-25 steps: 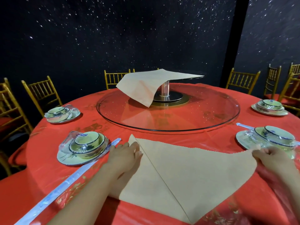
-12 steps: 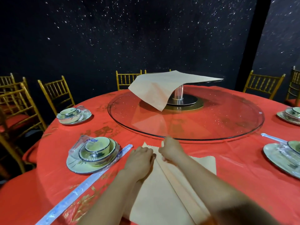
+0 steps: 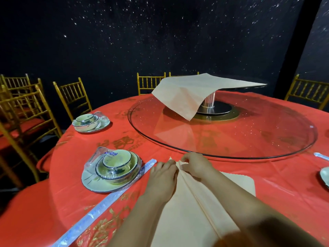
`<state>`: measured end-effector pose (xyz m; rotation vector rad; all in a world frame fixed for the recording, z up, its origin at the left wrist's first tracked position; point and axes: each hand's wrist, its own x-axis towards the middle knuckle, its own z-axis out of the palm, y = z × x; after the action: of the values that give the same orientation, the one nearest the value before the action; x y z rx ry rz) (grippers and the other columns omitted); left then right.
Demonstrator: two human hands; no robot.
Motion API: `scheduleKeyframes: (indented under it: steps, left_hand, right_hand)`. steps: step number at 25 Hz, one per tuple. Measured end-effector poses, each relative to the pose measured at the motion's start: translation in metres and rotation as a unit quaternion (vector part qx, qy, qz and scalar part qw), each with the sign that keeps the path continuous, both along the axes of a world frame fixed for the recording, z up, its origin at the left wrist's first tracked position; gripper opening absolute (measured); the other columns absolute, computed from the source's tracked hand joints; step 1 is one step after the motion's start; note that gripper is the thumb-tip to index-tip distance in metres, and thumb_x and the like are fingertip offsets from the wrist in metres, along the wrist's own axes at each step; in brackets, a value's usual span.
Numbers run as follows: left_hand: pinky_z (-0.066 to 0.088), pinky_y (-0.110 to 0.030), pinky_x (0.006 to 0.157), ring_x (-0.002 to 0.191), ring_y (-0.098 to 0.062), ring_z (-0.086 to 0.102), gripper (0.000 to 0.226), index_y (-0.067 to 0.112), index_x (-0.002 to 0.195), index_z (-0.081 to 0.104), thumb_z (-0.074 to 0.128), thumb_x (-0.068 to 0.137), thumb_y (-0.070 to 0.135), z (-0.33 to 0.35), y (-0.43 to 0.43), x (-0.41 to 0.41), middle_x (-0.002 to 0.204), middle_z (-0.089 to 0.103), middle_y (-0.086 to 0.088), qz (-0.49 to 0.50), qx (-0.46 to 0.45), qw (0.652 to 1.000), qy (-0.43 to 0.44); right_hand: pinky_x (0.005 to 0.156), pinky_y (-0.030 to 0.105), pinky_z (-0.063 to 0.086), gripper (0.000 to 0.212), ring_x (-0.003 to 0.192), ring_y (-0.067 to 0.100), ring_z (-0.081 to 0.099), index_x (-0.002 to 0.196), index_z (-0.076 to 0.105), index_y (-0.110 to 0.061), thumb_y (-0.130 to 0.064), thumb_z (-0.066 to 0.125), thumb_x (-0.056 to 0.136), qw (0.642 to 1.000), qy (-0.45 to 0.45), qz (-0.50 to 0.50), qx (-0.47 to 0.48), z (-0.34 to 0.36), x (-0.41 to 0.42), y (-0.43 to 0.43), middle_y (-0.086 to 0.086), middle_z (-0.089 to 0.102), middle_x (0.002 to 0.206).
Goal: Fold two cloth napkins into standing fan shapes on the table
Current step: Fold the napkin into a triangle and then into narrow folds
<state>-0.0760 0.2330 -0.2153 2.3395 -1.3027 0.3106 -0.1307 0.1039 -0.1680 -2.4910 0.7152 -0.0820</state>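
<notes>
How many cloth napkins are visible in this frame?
2. One napkin lies on the red table under the left hand and right hand, partly pleated. A second napkin drapes over the raised stand on the glass turntable.

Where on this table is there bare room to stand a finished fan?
Bare red cloth lies right of the napkin, below the glass turntable. Another patch sits between the two bowl sets. It is crowded where both hands work.
</notes>
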Motion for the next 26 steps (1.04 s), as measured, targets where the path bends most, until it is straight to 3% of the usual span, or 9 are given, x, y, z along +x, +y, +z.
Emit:
scheduleKeyframes:
  steps: [3, 6, 9, 11, 13, 15, 17, 22, 26]
  left_hand:
    - [0.034, -0.036, 0.08, 0.089, -0.027, 0.046, 0.058, 0.014, 0.097, 0.059, 0.008, 0.083, 0.038, 0.001, 0.0, 0.0, 0.107, 0.064, -0.002, 0.003, 0.002, 1.0, 0.014]
    - [0.033, -0.035, 0.076, 0.08, -0.022, 0.039, 0.051, 0.015, 0.093, 0.057, 0.011, 0.085, 0.037, 0.001, 0.001, -0.001, 0.096, 0.064, -0.002, 0.008, -0.017, 1.0, 0.023]
    - [0.035, -0.036, 0.074, 0.078, -0.021, 0.038, 0.045, 0.016, 0.094, 0.058, 0.018, 0.089, 0.035, 0.0, 0.001, -0.001, 0.094, 0.066, -0.001, 0.007, -0.031, 0.999, 0.021]
    - [0.036, -0.036, 0.075, 0.078, -0.02, 0.035, 0.039, 0.017, 0.098, 0.06, 0.024, 0.093, 0.03, 0.002, 0.002, -0.002, 0.097, 0.066, 0.0, 0.005, -0.041, 0.999, 0.018]
    - [0.038, -0.037, 0.077, 0.079, -0.019, 0.034, 0.03, 0.017, 0.101, 0.06, 0.031, 0.094, 0.025, 0.005, 0.003, -0.003, 0.098, 0.066, 0.0, 0.002, -0.043, 0.999, 0.023]
    - [0.04, -0.039, 0.079, 0.079, -0.021, 0.035, 0.037, 0.018, 0.104, 0.06, 0.026, 0.093, 0.028, 0.005, 0.003, -0.005, 0.097, 0.066, -0.001, -0.004, -0.041, 0.999, 0.031]
    - [0.042, -0.041, 0.08, 0.081, -0.025, 0.043, 0.049, 0.018, 0.106, 0.06, 0.017, 0.089, 0.035, 0.005, 0.002, -0.005, 0.098, 0.067, 0.0, -0.006, -0.045, 0.999, 0.029]
    - [0.035, -0.037, 0.084, 0.091, -0.027, 0.045, 0.055, 0.015, 0.116, 0.055, 0.013, 0.087, 0.036, 0.008, 0.004, -0.004, 0.106, 0.064, -0.005, -0.008, -0.018, 1.0, 0.016]
    - [0.038, -0.04, 0.083, 0.09, -0.029, 0.046, 0.061, 0.011, 0.104, 0.058, 0.01, 0.078, 0.038, 0.007, 0.005, -0.003, 0.103, 0.065, -0.006, -0.026, -0.011, 0.999, 0.015]
  right_hand:
    - [0.09, 0.036, 0.05, 0.029, 0.105, 0.029, 0.061, 0.112, 0.062, -0.008, -0.015, 0.06, 0.084, 1.0, -0.01, -0.01, -0.021, 0.001, 0.004, -0.002, 0.01, 0.064, 0.121]
    - [0.079, 0.031, 0.047, 0.014, 0.1, 0.029, 0.061, 0.095, 0.064, -0.008, -0.012, 0.062, 0.082, 0.999, -0.024, -0.021, -0.011, 0.003, 0.006, 0.0, 0.011, 0.059, 0.113]
    - [0.081, 0.033, 0.045, 0.019, 0.104, 0.032, 0.057, 0.103, 0.058, -0.005, -0.014, 0.055, 0.087, 0.997, 0.003, -0.043, -0.064, 0.004, 0.0, 0.002, 0.014, 0.055, 0.113]
    - [0.075, 0.033, 0.046, 0.009, 0.093, 0.033, 0.059, 0.088, 0.06, -0.005, -0.009, 0.053, 0.084, 0.995, -0.008, -0.058, -0.076, 0.005, -0.004, -0.001, 0.019, 0.061, 0.098]
    - [0.063, 0.033, 0.045, 0.016, 0.068, 0.034, 0.058, 0.065, 0.058, -0.004, -0.004, 0.053, 0.08, 0.994, -0.067, -0.081, -0.005, 0.01, -0.005, -0.005, 0.02, 0.061, 0.076]
    - [0.055, 0.03, 0.037, 0.027, 0.051, 0.023, 0.045, 0.057, 0.055, -0.012, -0.004, 0.056, 0.083, 0.979, -0.121, -0.097, 0.132, 0.017, -0.007, -0.006, 0.009, 0.055, 0.061]
    - [0.054, 0.027, 0.032, 0.027, 0.053, 0.017, 0.04, 0.058, 0.056, -0.015, -0.007, 0.06, 0.084, 0.961, -0.127, -0.087, 0.232, 0.027, -0.006, -0.003, 0.003, 0.05, 0.057]
    - [0.038, 0.016, 0.031, 0.018, 0.04, 0.006, 0.038, 0.068, 0.059, -0.016, -0.016, 0.061, 0.086, 0.946, -0.093, -0.037, 0.309, 0.038, -0.002, -0.002, -0.001, 0.048, 0.055]
    - [0.038, 0.013, 0.031, 0.005, 0.044, 0.006, 0.035, 0.077, 0.066, -0.016, -0.014, 0.065, 0.082, 0.928, -0.077, -0.031, 0.362, 0.033, 0.004, -0.008, 0.004, 0.054, 0.065]
